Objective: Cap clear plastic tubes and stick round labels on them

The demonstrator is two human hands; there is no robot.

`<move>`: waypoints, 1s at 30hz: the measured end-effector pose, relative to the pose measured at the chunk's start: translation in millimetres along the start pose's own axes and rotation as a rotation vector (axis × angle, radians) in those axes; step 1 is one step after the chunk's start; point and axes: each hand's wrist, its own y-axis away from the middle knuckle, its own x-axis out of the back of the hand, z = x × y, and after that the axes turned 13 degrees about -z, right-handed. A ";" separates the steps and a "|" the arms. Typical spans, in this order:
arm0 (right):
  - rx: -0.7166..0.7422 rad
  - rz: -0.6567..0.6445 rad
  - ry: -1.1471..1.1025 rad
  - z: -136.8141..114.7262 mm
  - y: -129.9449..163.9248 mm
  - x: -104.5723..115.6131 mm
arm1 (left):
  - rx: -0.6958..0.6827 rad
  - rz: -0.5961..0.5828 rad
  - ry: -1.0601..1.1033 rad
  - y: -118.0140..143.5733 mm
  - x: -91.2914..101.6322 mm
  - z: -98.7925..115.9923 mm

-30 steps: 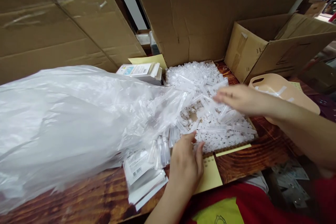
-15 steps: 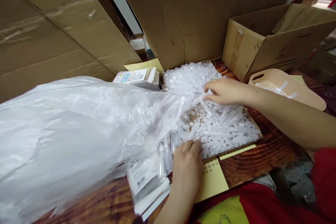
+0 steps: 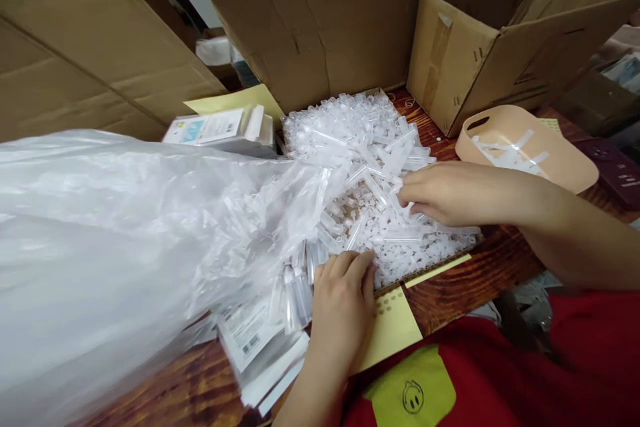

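Observation:
A shallow cardboard tray [image 3: 440, 268] is heaped with small clear plastic tubes [image 3: 345, 137] and tiny white caps [image 3: 395, 257]. At the tray's right side, my right hand [image 3: 443, 193] reaches down among the tubes, its fingers bent together; what lies under the fingertips is hidden. My left hand [image 3: 345, 290] rests at the front left corner with curled fingers, and whatever they grip is out of sight. Left of it, more tubes [image 3: 295, 293] spill from the mouth of a large clear plastic bag [image 3: 150, 213].
Card packs [image 3: 250, 333] lie by my left forearm, beside a yellow sheet [image 3: 395, 327]. Another stack of packs [image 3: 220, 127] stands behind the bag. To the right are a beige plastic tray [image 3: 570, 160] with white strips and an open cardboard box [image 3: 450, 67]. Tall cardboard [image 3: 320, 20] bounds the back.
The view has shifted, so the scene sits further left and higher. My right hand has moved toward me over the tubes, to the tray's right side. My left hand stays at the front corner.

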 end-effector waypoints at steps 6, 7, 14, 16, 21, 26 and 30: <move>-0.155 0.079 -0.015 11.3 48.1 -28.6 | 0.019 -0.007 0.025 -0.9 -1.6 0.7; -0.181 0.069 -0.019 11.7 52.8 -33.1 | 0.028 -0.009 0.024 -1.2 -1.7 1.1; -0.288 -0.037 -0.055 8.7 53.5 -70.4 | 0.076 0.015 0.012 -4.6 -2.4 4.0; -0.245 0.052 -0.071 13.5 51.6 -78.0 | 0.086 0.046 0.050 -4.5 0.8 4.2; 0.025 0.545 -0.380 19.3 50.7 -74.5 | -0.044 0.265 0.303 -1.2 16.7 7.1; 0.425 0.855 -0.872 -18.9 39.1 -63.4 | -0.128 0.501 0.866 0.0 26.2 14.7; 0.547 0.847 -0.930 -47.0 24.8 -64.9 | -0.085 0.605 1.168 -1.6 28.0 17.3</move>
